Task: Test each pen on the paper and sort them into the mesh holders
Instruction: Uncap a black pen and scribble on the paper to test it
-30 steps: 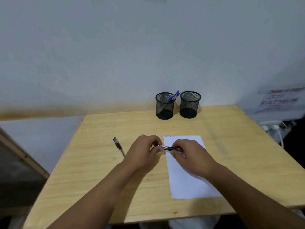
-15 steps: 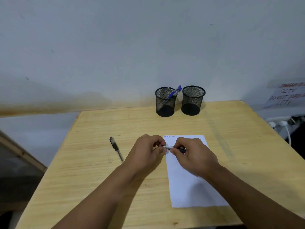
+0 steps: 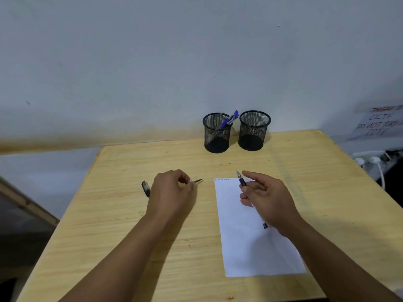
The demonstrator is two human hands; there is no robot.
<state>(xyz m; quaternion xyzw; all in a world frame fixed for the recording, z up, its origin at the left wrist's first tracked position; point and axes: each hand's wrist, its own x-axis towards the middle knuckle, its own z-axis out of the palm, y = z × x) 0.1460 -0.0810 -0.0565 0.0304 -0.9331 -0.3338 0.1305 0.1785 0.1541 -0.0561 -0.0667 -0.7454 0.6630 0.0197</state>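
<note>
My right hand (image 3: 267, 200) holds an uncapped black pen (image 3: 242, 182) above the white paper (image 3: 250, 247), tip pointing away near the sheet's top edge. My left hand (image 3: 172, 192) pinches the pen's clear cap (image 3: 195, 181) over the wood to the left of the paper. Another black pen (image 3: 145, 188) lies on the table just left of my left hand, partly hidden by it. Two black mesh holders stand at the back: the left holder (image 3: 217, 134) has a blue pen (image 3: 229, 119) in it, the right holder (image 3: 254, 130) looks empty. Small blue writing marks the paper's top left corner.
The wooden table (image 3: 327, 192) ends at a white wall behind the holders. A power strip with white plugs (image 3: 370, 159) and a paper notice (image 3: 383, 123) sit past the right edge. A wooden frame (image 3: 26, 205) leans at the left.
My hands were together on one pen; they have pulled apart, the left taking the cap leftward and the right keeping the uncapped pen over the paper.
</note>
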